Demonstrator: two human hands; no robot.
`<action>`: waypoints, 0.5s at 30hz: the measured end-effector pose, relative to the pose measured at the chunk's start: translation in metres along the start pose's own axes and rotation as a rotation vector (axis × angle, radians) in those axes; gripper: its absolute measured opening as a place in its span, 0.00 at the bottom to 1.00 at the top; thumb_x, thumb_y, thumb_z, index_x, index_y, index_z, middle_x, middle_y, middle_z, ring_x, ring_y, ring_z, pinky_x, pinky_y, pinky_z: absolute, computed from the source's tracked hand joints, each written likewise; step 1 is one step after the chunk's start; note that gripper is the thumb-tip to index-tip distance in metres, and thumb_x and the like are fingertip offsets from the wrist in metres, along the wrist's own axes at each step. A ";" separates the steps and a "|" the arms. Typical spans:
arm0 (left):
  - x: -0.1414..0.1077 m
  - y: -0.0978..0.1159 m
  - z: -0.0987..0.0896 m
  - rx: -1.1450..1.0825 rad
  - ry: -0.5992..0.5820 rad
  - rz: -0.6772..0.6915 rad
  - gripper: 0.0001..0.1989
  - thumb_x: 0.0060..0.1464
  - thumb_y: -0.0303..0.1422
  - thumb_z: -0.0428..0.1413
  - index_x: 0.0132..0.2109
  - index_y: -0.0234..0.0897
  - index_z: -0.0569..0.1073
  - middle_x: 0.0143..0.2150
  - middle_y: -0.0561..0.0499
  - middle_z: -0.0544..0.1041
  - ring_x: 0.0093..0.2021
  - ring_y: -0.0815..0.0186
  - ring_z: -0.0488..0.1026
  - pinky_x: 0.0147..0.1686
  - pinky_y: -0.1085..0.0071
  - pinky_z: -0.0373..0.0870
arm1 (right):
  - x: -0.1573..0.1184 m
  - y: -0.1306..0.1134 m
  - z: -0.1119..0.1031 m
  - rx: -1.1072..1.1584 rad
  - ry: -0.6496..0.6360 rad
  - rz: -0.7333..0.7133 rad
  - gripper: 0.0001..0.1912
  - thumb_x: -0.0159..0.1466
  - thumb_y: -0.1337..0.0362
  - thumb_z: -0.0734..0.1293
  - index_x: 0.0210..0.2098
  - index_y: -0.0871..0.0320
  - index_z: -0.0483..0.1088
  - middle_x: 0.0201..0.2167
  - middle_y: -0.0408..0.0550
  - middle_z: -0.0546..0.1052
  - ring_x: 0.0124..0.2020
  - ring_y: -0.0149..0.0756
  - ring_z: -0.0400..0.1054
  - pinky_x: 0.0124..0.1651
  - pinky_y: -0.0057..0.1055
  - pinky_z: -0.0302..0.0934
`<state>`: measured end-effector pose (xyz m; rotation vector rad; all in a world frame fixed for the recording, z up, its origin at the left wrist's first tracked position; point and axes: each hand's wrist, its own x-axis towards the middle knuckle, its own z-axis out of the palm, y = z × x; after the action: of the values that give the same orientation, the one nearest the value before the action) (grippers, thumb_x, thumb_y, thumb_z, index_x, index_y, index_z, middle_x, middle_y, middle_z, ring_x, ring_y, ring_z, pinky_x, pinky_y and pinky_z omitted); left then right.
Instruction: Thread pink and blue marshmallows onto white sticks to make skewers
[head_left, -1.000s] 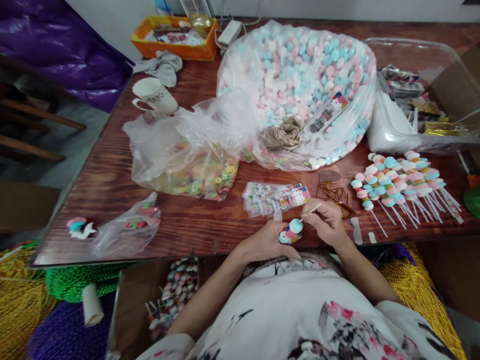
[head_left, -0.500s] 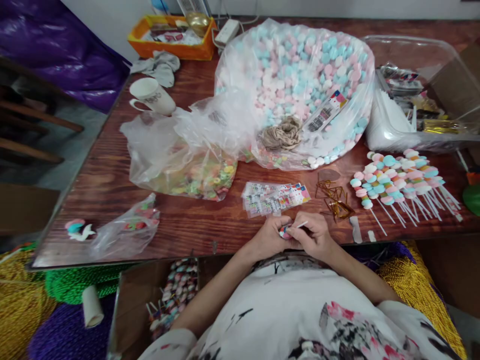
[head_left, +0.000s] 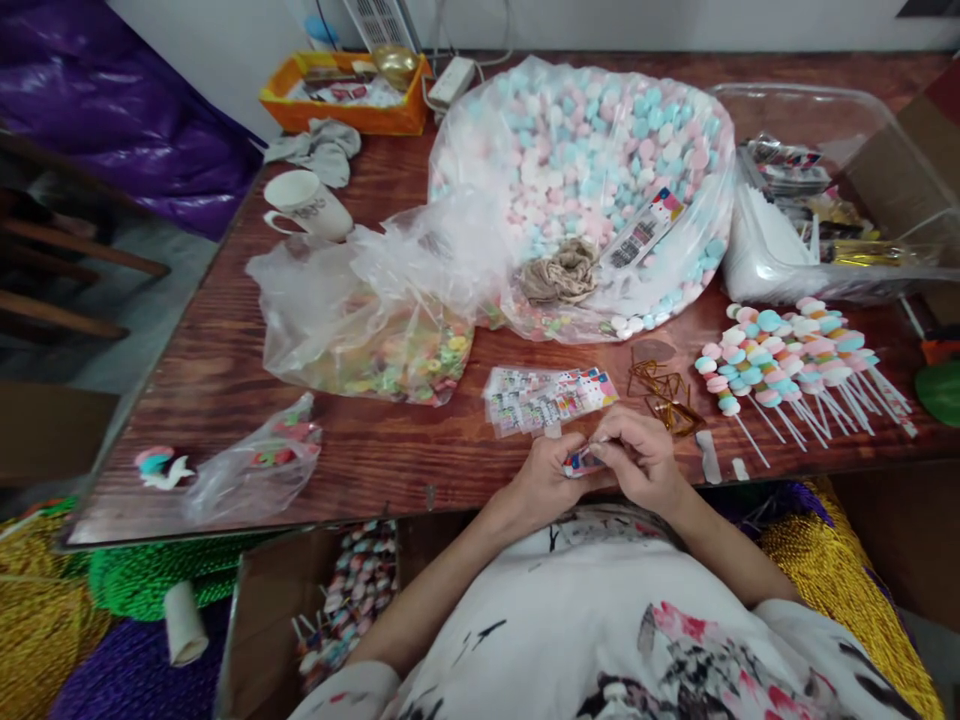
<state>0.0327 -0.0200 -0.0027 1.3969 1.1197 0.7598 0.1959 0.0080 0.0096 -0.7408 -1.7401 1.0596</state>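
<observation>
At the table's front edge, close to my body, my left hand is closed on a small printed plastic packet with blue and red on it. Against it from the right, my right hand is closed, thumb and fingers pinched at the packet's upper edge. Whatever else is between those fingers is hidden. Just beyond my hands lie several similar printed packets, overlapping in a fan. Gold twist ties are heaped right of them. Farther right lie candy skewers in pink, white and blue on white sticks.
A large clear bag of pastel candies fills the table's back middle. Left of it are a bag of gummies, a white mug and an orange tray. A clear plastic bin stands back right. A smaller bag lies front left.
A white stick that poked out of my right hand's fingers no longer shows. My right hand has shifted slightly up and right; the left still holds the packet. The view has tilted slightly.
</observation>
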 end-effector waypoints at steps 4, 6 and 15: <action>-0.004 0.002 -0.011 -0.170 0.025 -0.095 0.17 0.41 0.37 0.68 0.36 0.33 0.74 0.29 0.56 0.69 0.31 0.72 0.63 0.34 0.76 0.63 | 0.000 0.012 -0.003 0.051 0.044 0.150 0.07 0.64 0.66 0.65 0.29 0.57 0.68 0.25 0.41 0.70 0.27 0.30 0.63 0.33 0.28 0.58; -0.007 0.002 -0.020 -0.305 0.017 -0.131 0.24 0.40 0.38 0.69 0.46 0.36 0.75 0.36 0.52 0.74 0.36 0.68 0.68 0.38 0.74 0.66 | -0.001 0.017 -0.006 0.144 0.132 0.218 0.07 0.63 0.64 0.66 0.28 0.57 0.68 0.24 0.41 0.69 0.27 0.30 0.62 0.32 0.28 0.58; -0.006 -0.011 -0.016 -0.432 0.150 -0.256 0.15 0.49 0.42 0.63 0.35 0.33 0.79 0.26 0.53 0.73 0.25 0.74 0.64 0.28 0.76 0.63 | 0.009 0.018 0.004 0.144 0.141 0.148 0.07 0.64 0.65 0.66 0.29 0.57 0.69 0.24 0.40 0.70 0.26 0.28 0.63 0.33 0.26 0.59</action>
<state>0.0141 -0.0205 -0.0102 0.8294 1.1406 0.8677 0.1890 0.0220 -0.0043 -0.8421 -1.4910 1.1904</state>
